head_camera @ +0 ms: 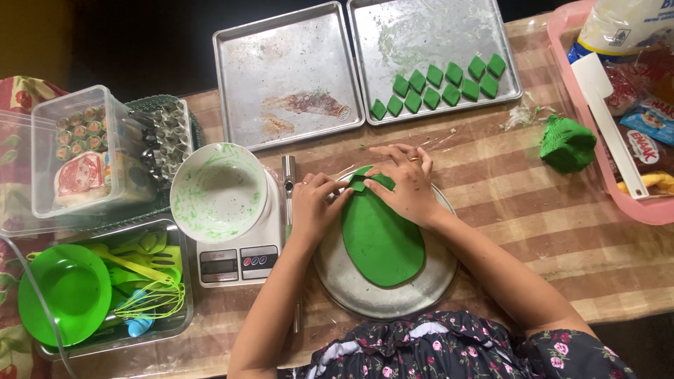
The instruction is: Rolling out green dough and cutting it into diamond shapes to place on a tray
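Green dough sheet [382, 238] fills round tray [382, 298], bare rim at frame bottom | left hand [314, 207] pinches cut piece [358, 184] | right hand [407, 184] flat, pressing dough's top edge.

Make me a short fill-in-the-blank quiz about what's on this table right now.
1. Both hands, left hand and right hand, press on a flat sheet of ____ dough.
2. The dough sheet lies on a ____ metal pan.
3. The cut pieces on the baking tray are ____-shaped.
4. The white bowl sits on a kitchen ____.

Missing words: green; round; diamond; scale
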